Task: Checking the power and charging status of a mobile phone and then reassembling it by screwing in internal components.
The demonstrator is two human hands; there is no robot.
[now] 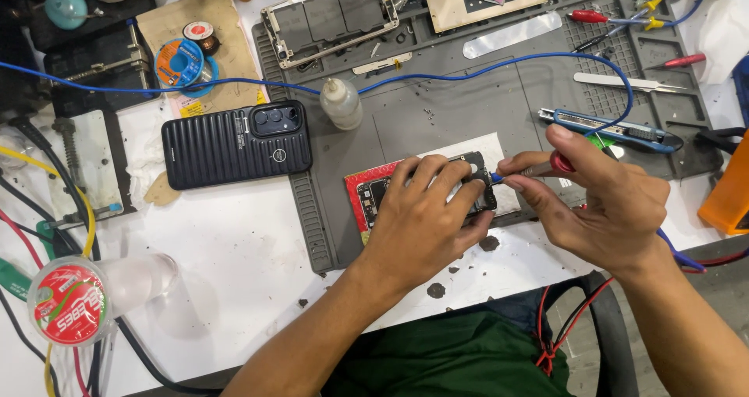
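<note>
My left hand (425,217) lies flat over an opened phone (373,192) with a red frame and bare circuit boards, pinning it to the grey work mat (406,120). My right hand (601,198) grips a red-handled tool (555,163) whose blue tip touches the phone's upper right corner, next to my left fingertips. A blue cable (484,63) loops over the mat toward my right hand. A sheet of white paper (484,143) lies under the phone.
A black ribbed phone (234,143) lies to the left, a small clear bottle (341,102) beside it. A dismantled phone frame (331,15), tweezers (628,83), a blue utility knife (605,125), solder spool (181,62) and a plastic jar (70,299) surround the mat.
</note>
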